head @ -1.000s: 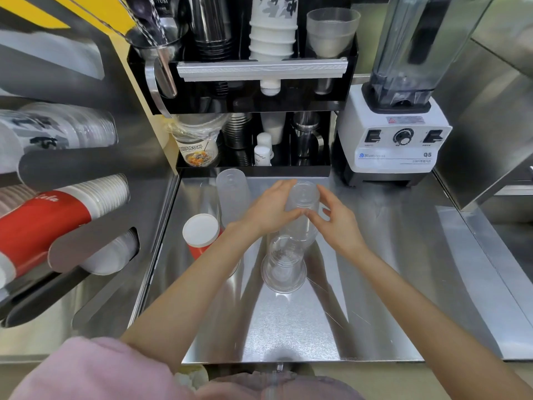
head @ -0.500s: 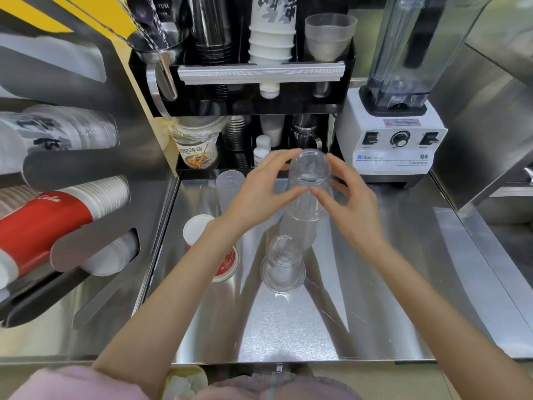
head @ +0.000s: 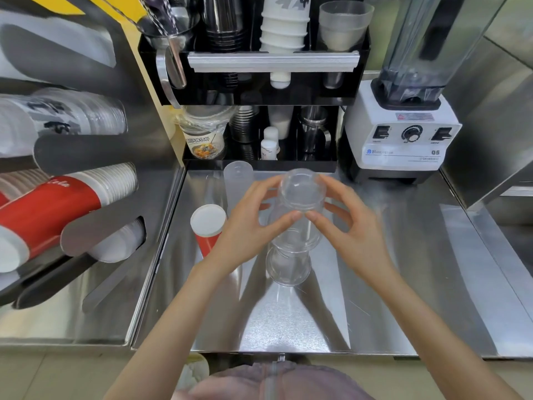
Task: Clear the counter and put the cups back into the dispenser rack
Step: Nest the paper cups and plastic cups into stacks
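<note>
An upside-down stack of clear plastic cups (head: 290, 264) stands in the middle of the steel counter (head: 288, 319). My left hand (head: 253, 223) and my right hand (head: 349, 223) both pinch the topmost clear cup (head: 301, 192) from either side, with fingertips almost meeting at its front. A red paper cup stack with a white bottom (head: 208, 226) stands upside down just left of my left hand. Behind it is a frosted plastic cup (head: 238, 183), also inverted. The dispenser rack (head: 72, 180) on the left wall holds rows of cups lying sideways.
A black organiser (head: 253, 90) at the back holds metal jugs, paper cups and small bottles. A white blender (head: 403, 131) stands at the back right. A steel ledge rises on the far right. The counter's front edge is near my body.
The clear top cup, gripped by both hands, rose off the lower stack half a second ago and has since come down again onto it. The red cup stack stayed put.
</note>
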Action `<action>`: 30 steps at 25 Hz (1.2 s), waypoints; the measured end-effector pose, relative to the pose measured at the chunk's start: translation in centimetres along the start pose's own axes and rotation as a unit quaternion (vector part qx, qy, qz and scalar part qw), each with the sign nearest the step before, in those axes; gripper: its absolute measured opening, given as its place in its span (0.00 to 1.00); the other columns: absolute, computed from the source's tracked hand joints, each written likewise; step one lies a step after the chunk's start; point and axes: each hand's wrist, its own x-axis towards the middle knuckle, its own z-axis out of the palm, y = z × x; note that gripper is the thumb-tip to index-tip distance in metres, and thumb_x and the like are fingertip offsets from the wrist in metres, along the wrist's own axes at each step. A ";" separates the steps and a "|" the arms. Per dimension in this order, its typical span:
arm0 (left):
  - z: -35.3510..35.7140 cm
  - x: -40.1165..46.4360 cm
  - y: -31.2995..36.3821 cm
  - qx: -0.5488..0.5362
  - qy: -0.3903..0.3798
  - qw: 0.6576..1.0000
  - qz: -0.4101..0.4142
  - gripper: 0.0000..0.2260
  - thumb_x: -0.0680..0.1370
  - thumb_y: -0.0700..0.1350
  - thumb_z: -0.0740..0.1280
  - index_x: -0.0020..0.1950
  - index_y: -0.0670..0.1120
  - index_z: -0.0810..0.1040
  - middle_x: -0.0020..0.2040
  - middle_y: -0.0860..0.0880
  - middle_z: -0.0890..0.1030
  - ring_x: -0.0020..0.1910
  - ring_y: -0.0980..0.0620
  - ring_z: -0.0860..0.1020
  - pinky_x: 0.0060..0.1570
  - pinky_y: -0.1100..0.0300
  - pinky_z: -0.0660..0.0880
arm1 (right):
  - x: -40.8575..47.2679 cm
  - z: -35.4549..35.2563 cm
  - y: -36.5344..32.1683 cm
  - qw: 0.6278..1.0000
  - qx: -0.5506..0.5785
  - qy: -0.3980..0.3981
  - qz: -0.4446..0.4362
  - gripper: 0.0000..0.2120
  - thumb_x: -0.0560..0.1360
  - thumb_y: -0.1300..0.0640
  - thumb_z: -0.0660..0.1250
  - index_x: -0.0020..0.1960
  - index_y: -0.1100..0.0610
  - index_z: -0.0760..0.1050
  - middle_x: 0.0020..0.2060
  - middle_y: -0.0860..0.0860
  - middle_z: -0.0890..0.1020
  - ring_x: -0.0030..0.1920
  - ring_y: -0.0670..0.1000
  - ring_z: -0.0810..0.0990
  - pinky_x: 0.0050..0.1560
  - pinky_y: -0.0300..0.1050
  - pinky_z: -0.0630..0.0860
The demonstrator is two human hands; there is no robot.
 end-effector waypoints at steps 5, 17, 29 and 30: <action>1.1 -1.7 -3.2 -0.009 -0.020 0.997 -0.073 0.22 0.70 0.51 0.69 0.62 0.57 0.67 0.62 0.56 0.73 0.61 0.59 0.73 0.61 0.71 0.67 | -1.0 1.2 3.4 0.997 -0.024 -0.042 0.057 0.24 0.68 0.49 0.69 0.61 0.41 0.68 0.58 0.37 0.75 0.57 0.38 0.76 0.63 0.35 0.71; 3.5 -2.9 -7.1 0.034 -0.069 0.987 -0.139 0.24 0.71 0.46 0.71 0.64 0.46 0.67 0.63 0.51 0.74 0.59 0.58 0.72 0.58 0.65 0.66 | -2.8 2.6 6.8 0.985 -0.076 -0.092 0.127 0.23 0.71 0.57 0.69 0.64 0.50 0.68 0.57 0.38 0.74 0.57 0.43 0.74 0.62 0.33 0.69; 2.1 -0.1 -5.4 -0.034 0.006 0.986 -0.161 0.19 0.77 0.48 0.62 0.67 0.47 0.65 0.67 0.49 0.70 0.60 0.56 0.71 0.58 0.65 0.67 | -1.0 0.6 6.0 0.993 -0.060 0.022 0.096 0.15 0.75 0.60 0.62 0.61 0.56 0.71 0.55 0.47 0.75 0.57 0.49 0.76 0.55 0.25 0.69; 2.0 0.7 -5.1 -0.028 0.009 0.986 -0.163 0.19 0.77 0.47 0.61 0.67 0.46 0.65 0.67 0.49 0.70 0.59 0.57 0.71 0.54 0.68 0.67 | -0.4 0.3 6.1 0.993 -0.062 0.041 0.091 0.14 0.75 0.61 0.62 0.61 0.57 0.72 0.55 0.48 0.75 0.58 0.50 0.76 0.57 0.30 0.70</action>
